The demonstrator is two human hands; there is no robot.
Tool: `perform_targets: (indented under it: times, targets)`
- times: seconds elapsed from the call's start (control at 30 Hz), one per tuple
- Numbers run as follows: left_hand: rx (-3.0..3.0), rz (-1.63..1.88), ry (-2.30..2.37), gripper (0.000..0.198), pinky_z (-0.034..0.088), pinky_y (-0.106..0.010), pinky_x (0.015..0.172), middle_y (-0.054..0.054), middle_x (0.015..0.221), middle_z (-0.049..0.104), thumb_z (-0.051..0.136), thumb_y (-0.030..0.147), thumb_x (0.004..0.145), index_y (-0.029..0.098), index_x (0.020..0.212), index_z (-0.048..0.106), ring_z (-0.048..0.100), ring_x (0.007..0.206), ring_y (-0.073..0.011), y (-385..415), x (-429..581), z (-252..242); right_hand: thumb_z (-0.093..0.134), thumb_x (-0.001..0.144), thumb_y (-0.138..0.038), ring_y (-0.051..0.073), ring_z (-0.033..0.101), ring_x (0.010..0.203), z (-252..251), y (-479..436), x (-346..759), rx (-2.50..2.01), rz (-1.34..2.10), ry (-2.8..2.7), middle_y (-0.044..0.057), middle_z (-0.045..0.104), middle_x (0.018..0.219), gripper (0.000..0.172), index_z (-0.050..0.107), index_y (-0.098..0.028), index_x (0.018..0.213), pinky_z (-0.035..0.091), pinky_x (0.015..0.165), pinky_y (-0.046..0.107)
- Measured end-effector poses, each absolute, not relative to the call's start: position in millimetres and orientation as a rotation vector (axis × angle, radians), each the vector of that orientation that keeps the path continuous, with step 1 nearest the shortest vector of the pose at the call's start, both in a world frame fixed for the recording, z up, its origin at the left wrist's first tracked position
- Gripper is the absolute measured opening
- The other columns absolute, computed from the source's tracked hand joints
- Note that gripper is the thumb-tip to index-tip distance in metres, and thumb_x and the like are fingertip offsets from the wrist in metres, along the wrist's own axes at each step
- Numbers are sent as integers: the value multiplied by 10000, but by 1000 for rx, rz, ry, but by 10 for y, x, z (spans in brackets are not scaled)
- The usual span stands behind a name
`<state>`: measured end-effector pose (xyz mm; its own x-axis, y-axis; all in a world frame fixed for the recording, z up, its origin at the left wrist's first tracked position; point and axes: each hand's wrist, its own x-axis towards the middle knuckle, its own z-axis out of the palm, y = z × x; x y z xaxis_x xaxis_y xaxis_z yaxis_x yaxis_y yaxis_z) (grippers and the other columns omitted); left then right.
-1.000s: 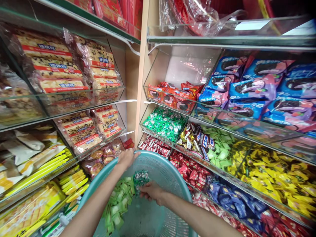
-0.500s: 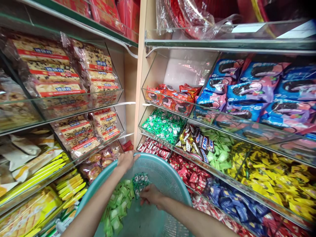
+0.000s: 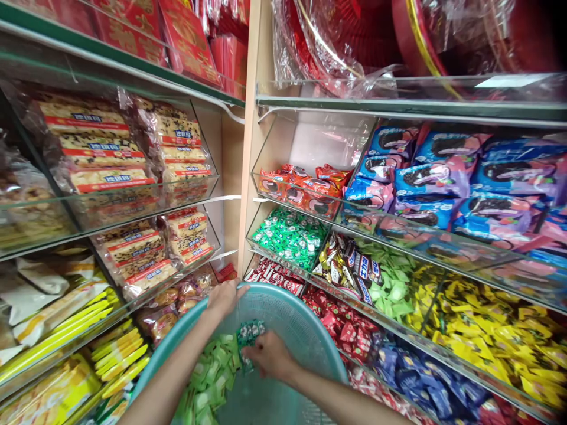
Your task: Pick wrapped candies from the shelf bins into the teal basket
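A teal plastic basket (image 3: 283,307) with a perforated wall stands before me. My left hand (image 3: 222,300) is closed over its far left rim. Inside, my right hand (image 3: 270,354) has its fingers curled and pinched together against a small group of dark green wrapped candies (image 3: 250,332). What lies between these fingertips, if anything, I cannot make out. Light green wrapped candies (image 3: 212,375) are heaped on the basket's left side, and my left forearm covers part of them.
On the right, glass-fronted shelves hold green candies (image 3: 290,236), yellow candies (image 3: 482,319), red candies (image 3: 336,321) and blue cookie packs (image 3: 429,174). Packed pastries (image 3: 106,144) line the left shelves. A wooden post (image 3: 249,141) divides the two sides.
The view has tilted up slightly, so the shelves sit lower. My right hand has shifted a little among the dark green candies. My left hand stays on the rim.
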<state>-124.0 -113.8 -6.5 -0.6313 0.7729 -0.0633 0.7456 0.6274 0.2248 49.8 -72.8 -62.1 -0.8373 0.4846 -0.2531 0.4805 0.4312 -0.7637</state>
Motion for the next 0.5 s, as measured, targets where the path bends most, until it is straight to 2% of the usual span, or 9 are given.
perform_targets:
  times: [0.17, 0.27, 0.4, 0.5]
  targets:
    - [1237, 275, 2690, 546, 454, -345, 773, -139, 997, 682, 225, 568, 875, 205, 1027, 603, 631, 958, -273, -1185, -1254, 3, 500, 849, -416, 93, 468, 476, 443, -455, 347, -444, 881, -2665, -22, 573, 482, 384, 606, -175, 569, 303, 501, 202]
    - [1227, 282, 2701, 540, 455, -356, 770, -141, 985, 685, 224, 564, 878, 205, 1020, 602, 632, 951, -277, -1220, -1262, 4, 491, 866, -354, 102, 538, 595, 941, -108, 230, -480, 575, -2550, -4, 645, 661, 263, 646, -178, 748, 331, 582, 199]
    - [1205, 312, 2708, 522, 455, -361, 772, -128, 980, 689, 236, 575, 871, 225, 1033, 588, 631, 957, -276, -1266, -1300, -26, 557, 821, -281, 147, 575, 733, 1165, 314, 107, -763, 160, -2564, 41, 661, 797, 139, 648, -178, 844, 341, 629, 224]
    - [1192, 330, 2709, 527, 453, -356, 771, -124, 992, 686, 236, 587, 865, 230, 1036, 584, 631, 959, -273, -1284, -1326, -47, 581, 810, -316, 182, 582, 842, 1126, 442, 44, -830, -1, -2600, 75, 659, 881, 163, 653, -177, 856, 362, 665, 243]
